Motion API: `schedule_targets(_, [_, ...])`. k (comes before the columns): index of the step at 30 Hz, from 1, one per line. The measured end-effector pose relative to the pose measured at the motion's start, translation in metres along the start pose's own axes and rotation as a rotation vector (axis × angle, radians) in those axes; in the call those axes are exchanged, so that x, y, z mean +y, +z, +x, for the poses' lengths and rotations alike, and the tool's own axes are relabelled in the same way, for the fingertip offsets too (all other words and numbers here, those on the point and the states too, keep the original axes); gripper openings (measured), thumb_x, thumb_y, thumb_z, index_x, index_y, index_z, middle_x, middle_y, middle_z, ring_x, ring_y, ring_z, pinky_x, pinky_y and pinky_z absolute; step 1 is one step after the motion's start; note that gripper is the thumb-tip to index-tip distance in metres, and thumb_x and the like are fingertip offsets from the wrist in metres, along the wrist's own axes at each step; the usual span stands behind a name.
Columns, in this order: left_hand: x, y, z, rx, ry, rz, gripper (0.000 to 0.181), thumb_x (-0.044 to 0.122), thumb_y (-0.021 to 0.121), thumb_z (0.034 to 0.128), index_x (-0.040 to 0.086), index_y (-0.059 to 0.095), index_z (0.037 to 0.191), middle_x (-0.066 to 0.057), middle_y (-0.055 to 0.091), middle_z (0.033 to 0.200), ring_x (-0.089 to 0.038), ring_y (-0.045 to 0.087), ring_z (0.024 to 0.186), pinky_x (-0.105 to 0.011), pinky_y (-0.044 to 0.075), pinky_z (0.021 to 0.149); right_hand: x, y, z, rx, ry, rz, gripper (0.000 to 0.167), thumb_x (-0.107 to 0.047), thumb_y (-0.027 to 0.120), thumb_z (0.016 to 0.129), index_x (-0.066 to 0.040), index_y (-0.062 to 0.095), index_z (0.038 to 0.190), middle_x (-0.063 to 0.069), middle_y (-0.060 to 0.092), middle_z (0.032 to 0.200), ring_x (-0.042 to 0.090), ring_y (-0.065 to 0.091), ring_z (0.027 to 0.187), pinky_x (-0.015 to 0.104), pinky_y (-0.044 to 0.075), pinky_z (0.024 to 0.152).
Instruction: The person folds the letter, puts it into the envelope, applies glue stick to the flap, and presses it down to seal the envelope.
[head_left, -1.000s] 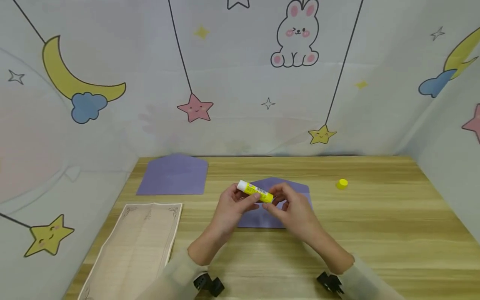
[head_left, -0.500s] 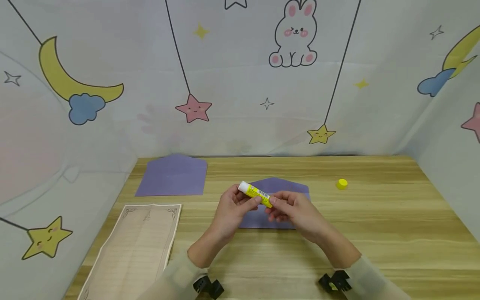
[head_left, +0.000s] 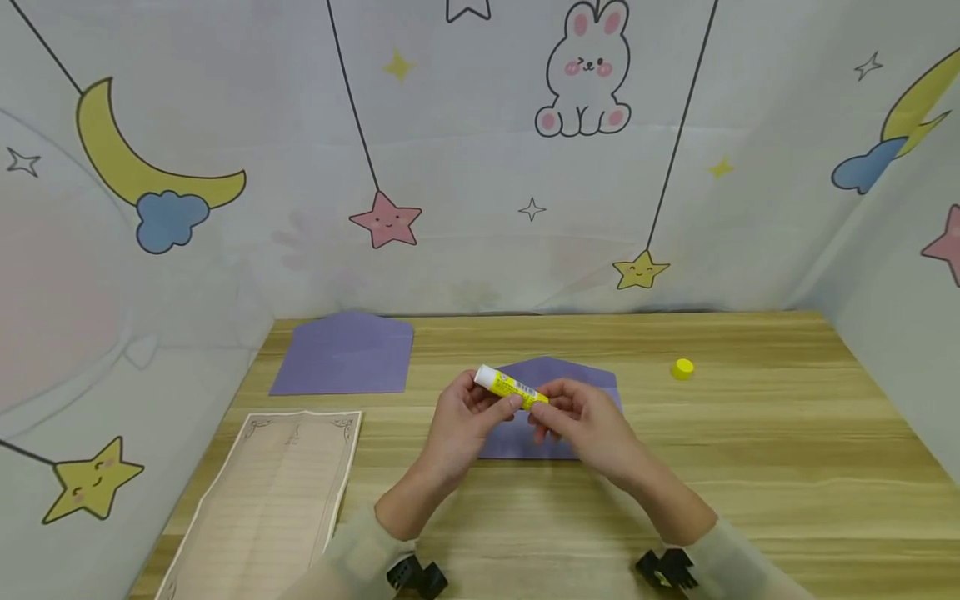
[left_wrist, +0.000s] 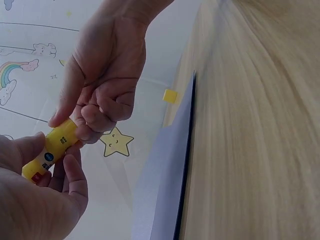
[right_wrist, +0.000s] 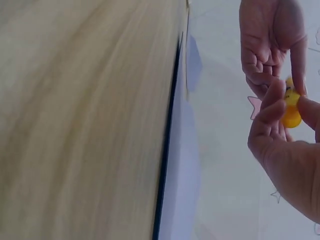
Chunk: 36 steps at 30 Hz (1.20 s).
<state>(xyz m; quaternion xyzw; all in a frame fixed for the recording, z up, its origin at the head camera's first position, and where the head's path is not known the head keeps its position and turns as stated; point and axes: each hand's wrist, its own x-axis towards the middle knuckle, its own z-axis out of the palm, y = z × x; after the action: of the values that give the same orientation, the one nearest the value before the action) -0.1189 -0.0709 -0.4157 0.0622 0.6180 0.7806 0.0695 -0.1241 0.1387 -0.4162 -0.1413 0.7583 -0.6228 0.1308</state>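
Observation:
A yellow glue stick point(head_left: 512, 386) with a white end is held above a purple envelope point(head_left: 547, 368), tilted so its white end points up and to the left. My left hand point(head_left: 467, 425) grips the tube around its middle, thumb laid along the front. At the tube's lower right end, the thumb and fingers of my right hand point(head_left: 592, 423) pinch the yellow base. In the left wrist view the glue stick point(left_wrist: 52, 148) spans both hands. From the right wrist view its round yellow bottom point(right_wrist: 291, 118) shows between the right fingers and thumb. The envelope is partly hidden behind the hands.
The yellow cap point(head_left: 682, 369) stands on the wooden table point(head_left: 780, 467) at the right. A second purple envelope point(head_left: 345, 357) lies at the back left, and a lined, bordered sheet of letter paper point(head_left: 277, 492) lies in front of it. A printed cloth backdrop surrounds the table.
My right fingers have shifted their grip at the base of the glue stick, thumb swinging over it and easing back. The left hand stays around the tube.

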Motion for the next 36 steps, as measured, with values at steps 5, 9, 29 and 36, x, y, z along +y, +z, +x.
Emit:
schedule_targets(5, [-0.0002, -0.0002, -0.0004, -0.016, 0.005, 0.005, 0.034, -0.001, 0.075, 0.0970, -0.005, 0.056, 0.124, -0.014, 0.068, 0.112, -0.020, 0.068, 0.098, -0.029, 0.059, 0.085, 0.0026, -0.0052, 0.0008, -0.124, 0.098, 0.188, 0.051, -0.036, 0.052, 0.114, 0.013, 0.059, 0.126, 0.020, 0.069, 0.100, 0.024, 0.069, 0.082, 0.033, 0.058, 0.072])
schedule_targets(9, [-0.0002, 0.0000, -0.0008, 0.006, 0.002, 0.018, 0.034, 0.000, 0.076, 0.0972, -0.005, 0.055, 0.124, -0.015, 0.068, 0.114, -0.020, 0.069, 0.099, -0.029, 0.060, 0.086, 0.0012, -0.0040, 0.0000, -0.093, 0.081, 0.113, 0.047, -0.038, 0.057, 0.112, 0.005, 0.057, 0.130, 0.020, 0.068, 0.109, 0.030, 0.071, 0.087, 0.038, 0.059, 0.077])
schedule_targets(29, [-0.0006, -0.0008, 0.0000, 0.024, -0.003, 0.036, 0.034, 0.002, 0.076, 0.0977, -0.005, 0.056, 0.125, -0.015, 0.068, 0.113, -0.019, 0.068, 0.095, -0.029, 0.060, 0.084, 0.0000, -0.0041, -0.0004, -0.122, 0.070, 0.053, 0.048, -0.041, 0.050, 0.114, 0.005, 0.058, 0.128, 0.019, 0.068, 0.108, 0.032, 0.069, 0.088, 0.039, 0.058, 0.076])
schedule_targets(36, [-0.0006, -0.0010, 0.0005, 0.035, -0.010, 0.023, 0.035, 0.001, 0.076, 0.0972, -0.005, 0.055, 0.125, -0.016, 0.068, 0.115, -0.019, 0.067, 0.096, -0.029, 0.060, 0.084, -0.0065, 0.0014, -0.0031, 0.015, -0.013, -0.089, 0.033, -0.022, 0.075, 0.103, -0.005, 0.057, 0.124, 0.012, 0.066, 0.108, 0.041, 0.070, 0.093, 0.047, 0.060, 0.080])
